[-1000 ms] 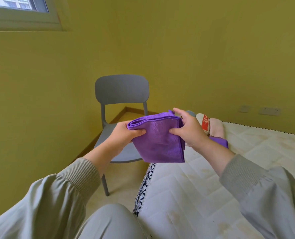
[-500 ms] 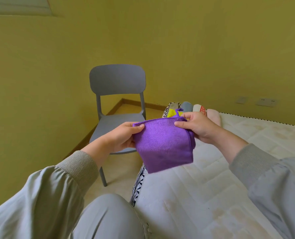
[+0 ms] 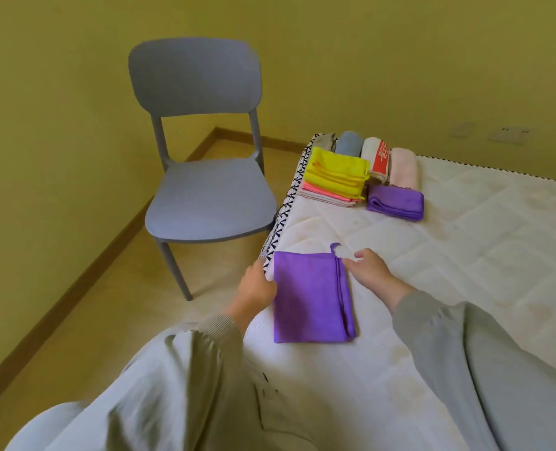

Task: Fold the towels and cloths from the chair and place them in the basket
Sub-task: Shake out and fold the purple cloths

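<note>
Head camera, our only view: we look down at a folded purple cloth [image 3: 312, 297] lying flat on the white quilted mattress [image 3: 465, 255], close to its patterned left border, with a small loop sticking out at its far right corner. Our left hand [image 3: 257, 284] rests at the mattress edge, fingertips touching the cloth's left side; the fingers look loose and we see no grasp. Our right hand [image 3: 372, 271] sits just beside the cloth's far right corner, fingers relaxed and spread, holding nothing.

Farther along the mattress we see a yellow cloth [image 3: 337, 172] folded on top of a coral cloth [image 3: 322, 193], and just to their right a second purple cloth [image 3: 395, 201], also folded. Behind these lie three rolled towels side by side: a grey-blue towel [image 3: 348, 143], a white towel with a red band [image 3: 379, 157] and a pink towel [image 3: 403, 167].

To the left a grey chair [image 3: 205, 190] stands on the floor beside the mattress, its back toward the yellow wall.
</note>
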The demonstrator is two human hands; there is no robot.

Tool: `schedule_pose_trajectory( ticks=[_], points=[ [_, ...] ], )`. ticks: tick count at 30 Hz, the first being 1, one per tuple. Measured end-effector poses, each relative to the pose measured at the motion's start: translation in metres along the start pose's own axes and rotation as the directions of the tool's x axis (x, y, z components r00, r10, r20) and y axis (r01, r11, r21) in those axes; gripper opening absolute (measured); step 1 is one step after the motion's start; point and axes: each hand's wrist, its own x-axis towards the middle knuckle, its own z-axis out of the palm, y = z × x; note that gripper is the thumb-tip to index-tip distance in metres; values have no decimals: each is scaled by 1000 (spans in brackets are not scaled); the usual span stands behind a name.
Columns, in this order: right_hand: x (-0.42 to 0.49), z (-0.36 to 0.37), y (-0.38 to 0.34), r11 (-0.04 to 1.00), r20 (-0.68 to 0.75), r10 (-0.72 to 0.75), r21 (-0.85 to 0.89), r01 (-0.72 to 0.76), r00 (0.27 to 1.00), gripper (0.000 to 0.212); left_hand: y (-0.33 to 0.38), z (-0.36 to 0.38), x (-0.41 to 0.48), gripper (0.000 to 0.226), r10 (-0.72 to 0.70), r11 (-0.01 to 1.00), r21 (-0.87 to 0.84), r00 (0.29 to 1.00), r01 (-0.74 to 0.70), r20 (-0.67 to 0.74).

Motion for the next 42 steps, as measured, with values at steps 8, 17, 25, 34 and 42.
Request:
schedule_pose_trajectory(
  ticks=[8, 17, 25, 34, 42],
  points=[
    [25, 31, 25, 997, 16, 76, 1, -76, 997, 41, -10, 35, 22, 53, -29, 990, 137, 995, 16, 95],
    [21, 60, 20, 985, -170, -142, 75, 156, 975, 33, -8, 39, 37, 46, 158, 969, 213, 979, -127, -130],
    [43, 56, 12, 899, -11, -215, 387, 203, 976, 28, -9, 33, 50, 55, 247, 943, 254, 965, -217, -93],
    [48, 56, 9, 755, 284, -254, 656, 6, 925, 34, 7, 12, 92, 54, 318, 906, 229, 930, -356, 186],
    [57, 54, 24, 836, 235, -2, 534, -127, 972, 16, 6, -2, 118, 44, 182, 914, 289, 926, -283, 331]
  ],
)
